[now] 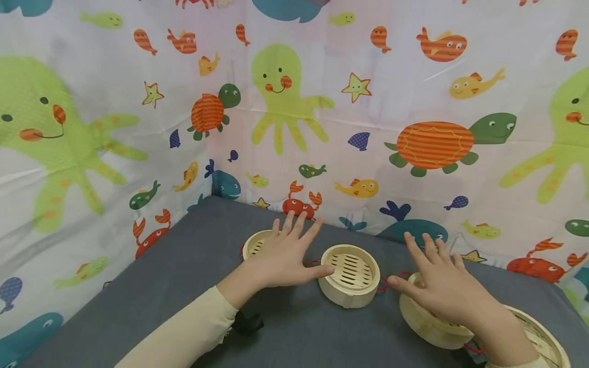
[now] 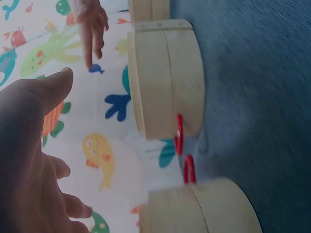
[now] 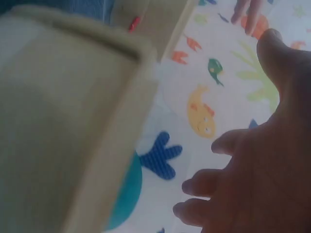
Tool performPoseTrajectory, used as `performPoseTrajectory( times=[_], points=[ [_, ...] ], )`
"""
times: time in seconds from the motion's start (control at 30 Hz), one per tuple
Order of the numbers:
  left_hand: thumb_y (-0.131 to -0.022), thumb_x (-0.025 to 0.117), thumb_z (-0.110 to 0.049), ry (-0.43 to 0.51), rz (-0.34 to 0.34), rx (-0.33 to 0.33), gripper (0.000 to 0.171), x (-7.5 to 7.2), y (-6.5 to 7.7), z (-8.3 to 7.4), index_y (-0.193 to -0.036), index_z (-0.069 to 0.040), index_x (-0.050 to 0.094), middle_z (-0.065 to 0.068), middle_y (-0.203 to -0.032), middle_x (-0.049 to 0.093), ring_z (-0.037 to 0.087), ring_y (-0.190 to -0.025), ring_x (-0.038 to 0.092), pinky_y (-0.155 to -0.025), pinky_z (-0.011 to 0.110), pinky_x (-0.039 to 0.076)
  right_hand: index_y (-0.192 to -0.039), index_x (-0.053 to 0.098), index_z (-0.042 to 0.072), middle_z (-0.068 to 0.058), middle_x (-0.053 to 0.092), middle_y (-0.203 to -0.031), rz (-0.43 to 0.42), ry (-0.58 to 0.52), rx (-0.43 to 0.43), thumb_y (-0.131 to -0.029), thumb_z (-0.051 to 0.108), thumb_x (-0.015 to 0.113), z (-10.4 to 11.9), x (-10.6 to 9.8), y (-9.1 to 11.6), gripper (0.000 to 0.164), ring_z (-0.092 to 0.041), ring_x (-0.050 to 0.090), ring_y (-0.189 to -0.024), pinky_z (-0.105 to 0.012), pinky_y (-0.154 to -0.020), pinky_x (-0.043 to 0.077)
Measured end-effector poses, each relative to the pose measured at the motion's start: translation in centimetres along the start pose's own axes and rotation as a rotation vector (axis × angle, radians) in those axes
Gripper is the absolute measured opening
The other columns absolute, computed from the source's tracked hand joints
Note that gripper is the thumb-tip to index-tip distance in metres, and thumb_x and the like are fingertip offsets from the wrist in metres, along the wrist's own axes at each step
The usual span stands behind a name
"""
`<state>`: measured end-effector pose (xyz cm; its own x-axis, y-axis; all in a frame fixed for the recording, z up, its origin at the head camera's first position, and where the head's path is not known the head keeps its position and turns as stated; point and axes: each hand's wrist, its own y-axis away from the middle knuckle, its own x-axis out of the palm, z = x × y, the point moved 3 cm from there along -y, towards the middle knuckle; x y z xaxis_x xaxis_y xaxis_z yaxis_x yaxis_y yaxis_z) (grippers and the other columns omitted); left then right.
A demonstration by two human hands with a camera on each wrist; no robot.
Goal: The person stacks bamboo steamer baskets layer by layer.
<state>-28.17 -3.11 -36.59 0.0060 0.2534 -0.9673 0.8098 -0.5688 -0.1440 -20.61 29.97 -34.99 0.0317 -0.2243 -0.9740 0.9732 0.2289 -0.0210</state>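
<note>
Fingers spread, my left hand (image 1: 282,263) hovers in front of a small bamboo steamer basket (image 1: 252,244), hiding much of it. Its thumb overlaps the rim of a middle bamboo basket (image 1: 349,291) in the head view. The left wrist view shows that hand (image 2: 29,141) apart from the baskets (image 2: 167,82), holding nothing. My right hand (image 1: 442,286), also spread, is above a third basket (image 1: 430,327) and covers part of its slatted top. A gap separates the right hand (image 3: 262,165) from the nearby basket (image 3: 63,121) in the right wrist view.
A larger round bamboo piece (image 1: 547,332) lies at the lower right, partly behind the right forearm. Red loops (image 1: 383,284) stick out from the baskets' sides. A black object (image 1: 248,324) sits by the left sleeve. Behind the grey table (image 1: 184,286) hangs a sea-animal curtain (image 1: 322,117).
</note>
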Motion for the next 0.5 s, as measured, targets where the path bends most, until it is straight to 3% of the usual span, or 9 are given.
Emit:
performPoseTrajectory(
  times=[0.13,0.5],
  points=[
    [-0.093,0.046,-0.093,-0.008,0.001,-0.032,0.111,-0.2,0.7,1.4,-0.175,-0.038,-0.005,0.013,-0.183,0.002,0.041,-0.166,-0.009,-0.129,0.072,0.005,-0.177,0.005,0.013,-0.041,0.009,-0.173,-0.006,0.035,-0.011,-0.102,0.077,0.056,1.0,0.5,-0.6,0.111,-0.071,0.009,-0.154,-0.091,-0.112,0.013],
    [-0.094,0.049,-0.090,-0.010,0.021,-0.077,0.112,-0.7,1.9,4.1,-0.177,-0.029,0.005,0.019,-0.181,0.013,0.048,-0.165,0.007,-0.128,0.073,0.016,-0.177,0.009,0.012,-0.042,0.015,-0.171,-0.012,0.053,-0.038,-0.102,0.077,0.056,1.5,1.4,-2.1,0.110,-0.070,0.019,-0.152,-0.088,-0.114,0.019]
  ],
)
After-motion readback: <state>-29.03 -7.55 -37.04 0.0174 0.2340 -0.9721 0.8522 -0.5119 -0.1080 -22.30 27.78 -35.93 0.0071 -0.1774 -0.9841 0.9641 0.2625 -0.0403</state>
